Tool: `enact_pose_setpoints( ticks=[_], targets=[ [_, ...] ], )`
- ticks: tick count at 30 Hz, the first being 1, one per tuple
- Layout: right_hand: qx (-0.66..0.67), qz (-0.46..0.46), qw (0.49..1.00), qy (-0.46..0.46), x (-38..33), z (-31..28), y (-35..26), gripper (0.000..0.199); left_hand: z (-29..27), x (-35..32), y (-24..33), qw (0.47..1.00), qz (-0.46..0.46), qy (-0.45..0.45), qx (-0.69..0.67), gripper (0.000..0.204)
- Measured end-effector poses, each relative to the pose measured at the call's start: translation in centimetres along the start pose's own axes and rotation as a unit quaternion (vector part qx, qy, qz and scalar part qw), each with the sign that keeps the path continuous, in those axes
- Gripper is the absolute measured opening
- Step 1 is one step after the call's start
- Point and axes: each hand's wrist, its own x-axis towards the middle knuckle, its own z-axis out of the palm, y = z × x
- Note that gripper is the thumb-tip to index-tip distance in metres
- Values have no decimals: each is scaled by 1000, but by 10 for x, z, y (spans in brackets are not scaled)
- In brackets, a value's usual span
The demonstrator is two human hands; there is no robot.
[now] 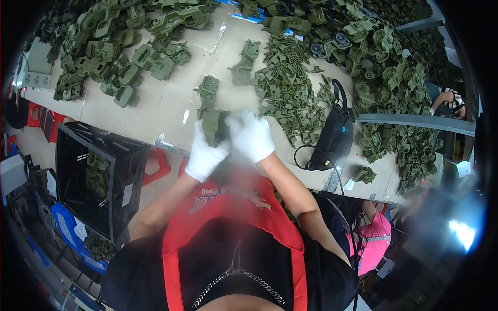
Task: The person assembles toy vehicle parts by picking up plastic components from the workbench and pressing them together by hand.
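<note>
One olive-green moulded part [211, 127] is gripped by the gloved left hand [206, 153] over the near edge of the tabletop [168, 111]. The gloved right hand [252, 137] is curled at the part's right side; whether anything is pinched there cannot be told through the blur. Fitting or trimming seems to be under way, for which a steady left grip would next be needed. A blocky, matt, smooth-faced form is shown.
</note>
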Motion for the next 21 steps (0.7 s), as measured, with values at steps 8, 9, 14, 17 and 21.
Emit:
enact_pose_setpoints(
  ticks=[8,9,14,17,21],
  targets=[
    [-28,122,979,-161,-38,19,145,43,-42,11,-48,961,-157,-84,-209,46],
    [-130,49,977,-160,-42,21,149,39,-33,4,-41,950,-184,-72,-241,43],
    [-22,108,990,-86,-42,31,143,28,-36,11,-39,926,-240,-47,-288,41],
    [162,194,965,-65,-41,9,98,23,-44,19,-44,946,-181,16,-269,36],
    [267,204,918,-210,-42,-48,0,23,-28,2,-53,954,-145,144,-219,31]
  ],
)
